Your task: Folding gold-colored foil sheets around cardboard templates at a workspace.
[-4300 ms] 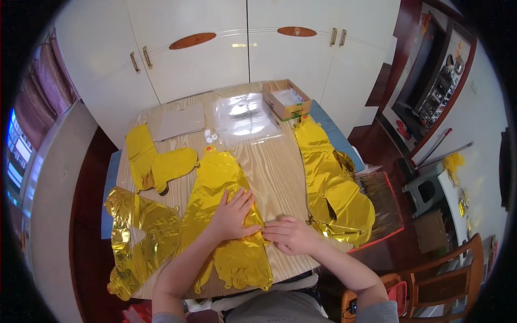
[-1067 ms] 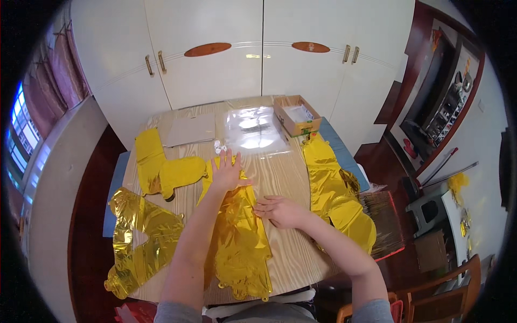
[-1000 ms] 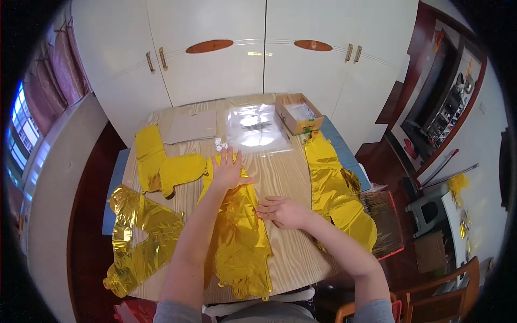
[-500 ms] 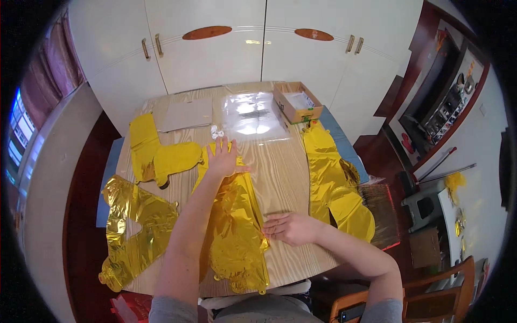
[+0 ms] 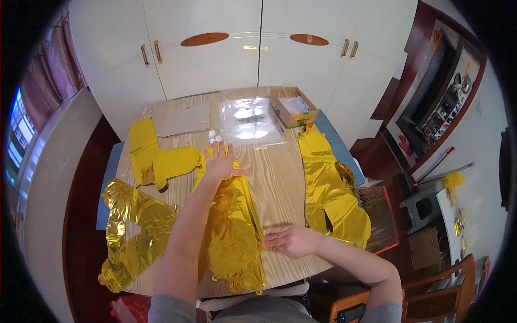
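Note:
A flat gold foil balloon (image 5: 232,253) lies lengthwise on the wooden table in front of me. My left hand (image 5: 219,163) is open, pressed with spread fingers on its far part. At the balloon's right edge, my right hand (image 5: 291,240) has its fingers closed on a narrow fold of the foil. Another gold foil balloon (image 5: 153,229), triangular with a small hole, lies left of my left forearm. Beyond it is a bent gold foil balloon (image 5: 145,145). To the right, a long gold foil balloon (image 5: 318,180) hangs partly past the table's edge.
At the back of the table (image 5: 274,188) are a grey-beige flat sheet (image 5: 186,119), a clear plastic bag (image 5: 250,119) and an open cardboard box (image 5: 293,110). Small white crumpled bits (image 5: 214,137) sit near my left fingertips. A wooden chair (image 5: 441,290) stands at lower right; white cabinets (image 5: 210,64) stand behind.
My right hand has slid slightly nearer to me along the balloon's right edge. My left hand keeps its place on the foil. The whole view has shifted a little.

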`<state>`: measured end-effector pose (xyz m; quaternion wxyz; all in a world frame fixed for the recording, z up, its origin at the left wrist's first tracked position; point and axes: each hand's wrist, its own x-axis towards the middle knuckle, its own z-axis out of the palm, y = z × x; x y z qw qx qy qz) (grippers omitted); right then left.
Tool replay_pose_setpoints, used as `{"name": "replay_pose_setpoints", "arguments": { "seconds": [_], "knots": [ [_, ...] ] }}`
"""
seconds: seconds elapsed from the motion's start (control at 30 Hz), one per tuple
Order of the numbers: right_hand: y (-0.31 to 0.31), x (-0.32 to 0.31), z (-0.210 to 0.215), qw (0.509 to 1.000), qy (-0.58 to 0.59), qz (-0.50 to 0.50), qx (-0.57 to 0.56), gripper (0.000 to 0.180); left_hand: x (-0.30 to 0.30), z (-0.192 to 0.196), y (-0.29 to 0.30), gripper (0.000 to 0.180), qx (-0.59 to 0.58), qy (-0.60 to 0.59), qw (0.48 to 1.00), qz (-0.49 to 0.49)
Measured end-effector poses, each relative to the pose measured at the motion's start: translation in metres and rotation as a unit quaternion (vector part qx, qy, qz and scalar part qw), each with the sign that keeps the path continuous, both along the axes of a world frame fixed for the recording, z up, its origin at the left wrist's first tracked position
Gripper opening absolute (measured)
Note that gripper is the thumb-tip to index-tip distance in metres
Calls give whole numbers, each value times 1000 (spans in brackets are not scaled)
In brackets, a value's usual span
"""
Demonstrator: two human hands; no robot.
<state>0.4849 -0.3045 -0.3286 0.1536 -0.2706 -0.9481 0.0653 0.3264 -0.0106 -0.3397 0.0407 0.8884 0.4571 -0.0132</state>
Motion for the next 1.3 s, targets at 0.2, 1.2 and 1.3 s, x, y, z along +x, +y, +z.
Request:
{"name": "replay_pose_setpoints", "arguments": {
  "seconds": [0.2,1.2,1.3],
  "knots": [
    [-1,-5,-3,998,57,-31,-22,28,-4,7,-10,119,86,10,995,-40],
    [51,-48,-26,925,25,-379,-20,57,-167,11,-158,67,36,-41,985,-163],
    [52,-49,-25,924,30,-381,-28,58,-168,11,-169,68,27,-44,985,-166]
  ]
}}
